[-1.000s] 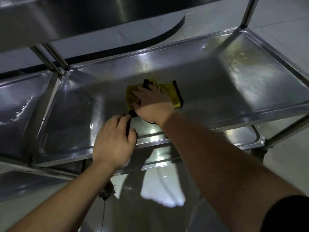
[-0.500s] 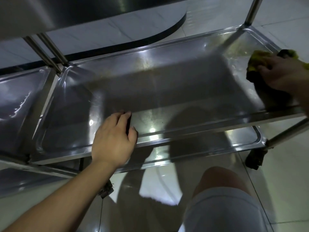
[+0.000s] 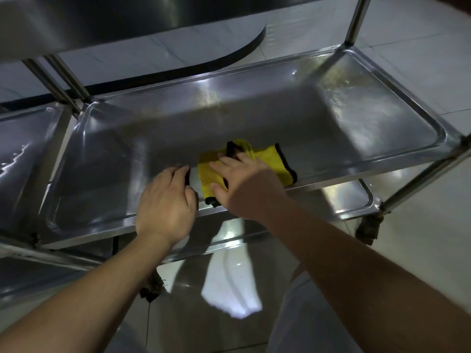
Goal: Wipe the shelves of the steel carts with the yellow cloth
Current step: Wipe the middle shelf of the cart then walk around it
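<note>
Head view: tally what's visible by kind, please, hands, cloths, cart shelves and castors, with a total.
Hands: 2, left hand and right hand
Cloths: 1, yellow cloth
Shelves: 4
Castors: 2
Total: 9

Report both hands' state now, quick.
Left hand: grips the front rim of the steel cart's middle shelf, fingers curled over it.
Right hand: open, fingers flat, pressing the black-edged yellow cloth on that shelf.
</note>
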The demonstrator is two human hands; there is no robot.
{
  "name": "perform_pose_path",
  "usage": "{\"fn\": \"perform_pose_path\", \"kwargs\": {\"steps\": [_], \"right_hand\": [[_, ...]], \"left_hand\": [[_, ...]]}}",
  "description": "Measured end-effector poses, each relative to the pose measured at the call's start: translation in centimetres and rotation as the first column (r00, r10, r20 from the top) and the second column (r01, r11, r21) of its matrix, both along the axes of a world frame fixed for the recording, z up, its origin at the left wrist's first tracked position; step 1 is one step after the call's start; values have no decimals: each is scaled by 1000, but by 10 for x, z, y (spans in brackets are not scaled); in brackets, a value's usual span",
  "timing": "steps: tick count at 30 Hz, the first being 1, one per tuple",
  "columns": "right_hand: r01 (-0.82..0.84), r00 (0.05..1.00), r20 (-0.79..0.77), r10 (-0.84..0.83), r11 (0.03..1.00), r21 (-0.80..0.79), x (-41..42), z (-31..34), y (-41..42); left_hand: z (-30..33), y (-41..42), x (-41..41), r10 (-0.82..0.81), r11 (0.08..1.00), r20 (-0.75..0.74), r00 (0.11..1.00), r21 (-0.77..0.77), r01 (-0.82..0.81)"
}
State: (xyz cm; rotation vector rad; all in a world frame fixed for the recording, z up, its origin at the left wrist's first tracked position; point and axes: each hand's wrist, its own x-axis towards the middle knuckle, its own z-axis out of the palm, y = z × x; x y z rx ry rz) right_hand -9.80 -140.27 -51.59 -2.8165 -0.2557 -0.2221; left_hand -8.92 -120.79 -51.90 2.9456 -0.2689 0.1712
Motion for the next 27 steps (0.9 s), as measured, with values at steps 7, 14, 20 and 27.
{"fn": "perform_pose_path", "kwargs": {"steps": [7, 14, 20, 27], "right_hand": [[152, 983, -95, -156, 987, -42, 8, 16, -125], [597, 760, -196, -620, 785, -167, 12, 23, -293], [641, 732, -160, -662, 749, -165, 1, 18, -223], [435, 895, 131, -427, 900, -38, -43, 4, -73]], "left_hand": [[4, -2, -3, 2, 1000, -11, 1000, 9, -2], [6, -6, -5, -2, 1000, -9, 1000, 11, 2], [4, -3, -4, 0, 1000, 8, 1000, 4, 0], [8, -4, -6, -12, 1000, 0, 1000, -12, 12]]}}
